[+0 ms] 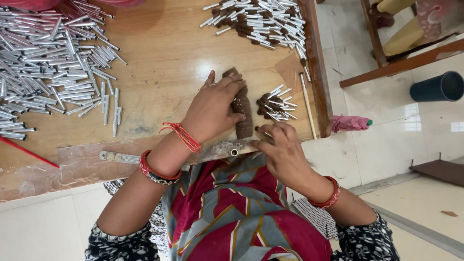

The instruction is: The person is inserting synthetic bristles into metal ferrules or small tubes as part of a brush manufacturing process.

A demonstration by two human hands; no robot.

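Brown dough strip (pixel 243 116) lies near the wooden board's (pixel 159 72) front edge, pressed flat under the left hand's (pixel 212 108) spread fingers to steady it, while the right hand (pixel 282 150) pinches a small bit beside filled silver tubes (pixel 276 107).

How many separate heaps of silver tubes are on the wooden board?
3: a big heap at far left, one at the top edge, and a small one beside the left hand. Stray tubes lie loose between them.
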